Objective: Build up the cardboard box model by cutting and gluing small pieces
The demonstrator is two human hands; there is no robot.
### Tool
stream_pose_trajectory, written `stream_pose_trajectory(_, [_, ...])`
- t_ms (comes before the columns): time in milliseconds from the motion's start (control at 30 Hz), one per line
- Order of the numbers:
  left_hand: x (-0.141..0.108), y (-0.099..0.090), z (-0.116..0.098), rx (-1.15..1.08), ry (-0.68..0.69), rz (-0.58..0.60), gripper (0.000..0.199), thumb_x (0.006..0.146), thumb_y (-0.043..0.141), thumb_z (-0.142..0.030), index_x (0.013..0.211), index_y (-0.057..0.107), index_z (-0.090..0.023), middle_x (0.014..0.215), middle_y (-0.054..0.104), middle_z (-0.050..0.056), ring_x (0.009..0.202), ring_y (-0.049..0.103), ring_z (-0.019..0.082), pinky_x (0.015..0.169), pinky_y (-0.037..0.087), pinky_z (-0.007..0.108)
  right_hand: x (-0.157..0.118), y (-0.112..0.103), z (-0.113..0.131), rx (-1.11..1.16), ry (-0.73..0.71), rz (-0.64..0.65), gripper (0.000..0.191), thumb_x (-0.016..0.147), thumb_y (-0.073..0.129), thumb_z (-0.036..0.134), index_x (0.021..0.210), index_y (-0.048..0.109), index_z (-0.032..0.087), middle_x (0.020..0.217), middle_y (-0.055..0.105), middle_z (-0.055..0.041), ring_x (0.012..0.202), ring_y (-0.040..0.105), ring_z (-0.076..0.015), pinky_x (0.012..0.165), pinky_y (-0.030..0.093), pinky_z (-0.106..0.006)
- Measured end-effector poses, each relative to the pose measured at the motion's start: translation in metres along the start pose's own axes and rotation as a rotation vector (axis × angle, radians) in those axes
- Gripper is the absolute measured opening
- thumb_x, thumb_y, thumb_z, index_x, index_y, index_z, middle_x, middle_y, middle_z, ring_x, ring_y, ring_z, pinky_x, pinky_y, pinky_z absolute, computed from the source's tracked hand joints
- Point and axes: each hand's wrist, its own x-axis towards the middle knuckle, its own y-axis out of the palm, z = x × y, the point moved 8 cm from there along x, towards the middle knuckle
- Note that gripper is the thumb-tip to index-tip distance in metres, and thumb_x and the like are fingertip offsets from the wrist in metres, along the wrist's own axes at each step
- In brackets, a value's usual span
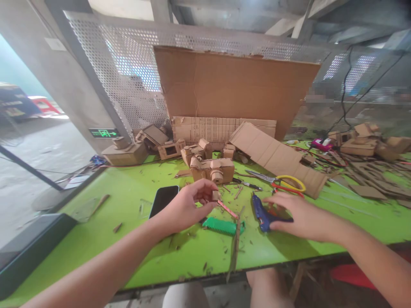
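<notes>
My left hand (pixel 194 203) pinches a small cardboard piece (pixel 216 195) between thumb and fingers, just in front of a cardboard camera model (pixel 213 170). To the right, my right hand (pixel 287 216) is curled round the handle side of a blue glue gun (pixel 261 212), whose nozzle points away. A green serrated tool (pixel 221 226) and a pink strip (pixel 227 209) lie between my hands. The dark phone (pixel 163 200) rests partly behind my left hand. Beyond my right hand are scissors (pixel 290 184) with yellow and red handles, and a black pen (pixel 247 184).
Cardboard models (pixel 170 149) stand along the back of the green table (pixel 105 235). A large cardboard sheet (pixel 240 87) rises behind them, and a slanted sheet (pixel 279 158) leans at right. Cardboard scraps (pixel 369 177) cover the right side. A dark box (pixel 35 248) sits at left.
</notes>
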Motion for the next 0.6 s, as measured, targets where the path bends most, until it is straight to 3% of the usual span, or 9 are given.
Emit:
stream_pose_trajectory(67, [0.003,-0.001,0.001,-0.082,-0.044,-0.002,0.031,0.085,0.079,-0.026,0.111,0.064,-0.018,0.09,0.073,0.004,0.083,0.071,0.018,0.08,0.057,0.032,-0.011,0.012,0.008,0.038,0.01,0.016,0.052,0.086,0.075,0.034,0.136,0.067,0.023,0.133,0.07,-0.015,0.119,0.069,-0.0317,0.101,0.055,-0.046])
stream_pose_trajectory(167, [0.014,0.001,0.004,-0.269,-0.087,0.004,0.038,0.085,0.079,-0.026,0.117,0.061,-0.017,0.095,0.073,0.006,0.085,0.075,0.021,0.07,0.058,0.03,-0.011,0.02,0.01,0.041,0.048,0.002,0.04,0.085,0.067,0.019,0.125,0.07,0.019,0.119,0.072,-0.0138,0.106,0.072,-0.028,0.095,0.058,-0.042])
stream_pose_trajectory(300, [0.028,0.0,0.005,-0.489,-0.095,0.008,0.038,0.086,0.081,-0.024,0.117,0.061,-0.015,0.11,0.072,0.01,0.088,0.075,0.019,0.065,0.056,0.024,0.001,0.005,0.016,0.01,0.036,-0.097,0.047,0.075,0.067,0.013,0.121,0.07,0.019,0.119,0.071,-0.0109,0.105,0.072,-0.0266,0.095,0.056,-0.039])
stream_pose_trajectory(400, [0.032,-0.008,0.003,-0.501,-0.036,-0.024,0.035,0.09,0.078,-0.028,0.118,0.063,-0.013,0.107,0.074,0.01,0.084,0.074,0.016,0.066,0.057,0.024,0.009,-0.026,0.027,0.012,0.025,-0.307,0.04,0.078,0.069,0.02,0.118,0.07,0.021,0.115,0.072,-0.0087,0.099,0.071,-0.026,0.09,0.056,-0.038])
stream_pose_trajectory(467, [0.032,-0.017,0.003,-0.424,0.009,-0.085,0.038,0.089,0.08,-0.028,0.12,0.065,-0.013,0.104,0.076,0.009,0.085,0.075,0.017,0.069,0.059,0.026,0.017,-0.046,0.032,0.099,0.06,-0.447,0.023,0.086,0.069,0.032,0.106,0.072,0.02,0.097,0.074,-0.0061,0.085,0.07,-0.0241,0.078,0.055,-0.035])
stream_pose_trajectory(533, [0.03,-0.028,0.005,-0.348,0.04,-0.167,0.038,0.085,0.084,-0.027,0.116,0.068,-0.014,0.1,0.077,0.008,0.087,0.076,0.019,0.076,0.061,0.029,0.033,-0.053,0.033,0.319,0.109,-0.476,0.027,0.093,0.066,0.046,0.089,0.07,0.02,0.07,0.066,-0.0021,0.064,0.062,-0.0198,0.061,0.05,-0.031])
stream_pose_trajectory(600, [0.027,-0.037,0.008,-0.303,0.062,-0.243,0.032,0.081,0.087,-0.027,0.107,0.072,-0.014,0.095,0.079,0.008,0.087,0.077,0.02,0.081,0.061,0.031,0.059,-0.051,0.038,0.667,0.069,-0.436,0.036,0.095,0.062,0.054,0.086,0.069,0.02,0.066,0.061,-0.001,0.056,0.056,-0.0168,0.052,0.044,-0.029])
